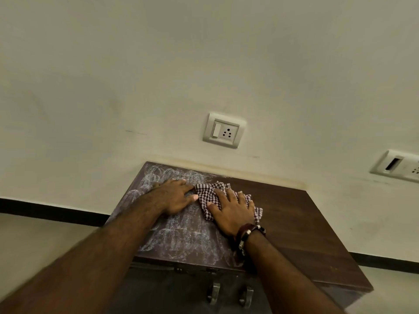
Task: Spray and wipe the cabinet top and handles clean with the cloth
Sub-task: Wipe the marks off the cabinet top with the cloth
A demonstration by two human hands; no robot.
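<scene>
Dusty cabinet top (283,214): right hand (231,211) presses splayed fingers onto the soft, limp cloth (207,196); left hand (174,196) lies flat, fingertips touching its bunched edge.

Dark wooden cabinet top (283,214), checked cloth (209,198) on it, smeared left half

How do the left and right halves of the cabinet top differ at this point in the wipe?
The left half of the cabinet top is covered in whitish, swirled smears, while the right half shows plain dark wood grain with no smears. The left hand lies flat on bare surface in the smeared half; the right hand presses the checked cloth near the boundary between the halves. Both halves are the same dark brown wood.
</scene>
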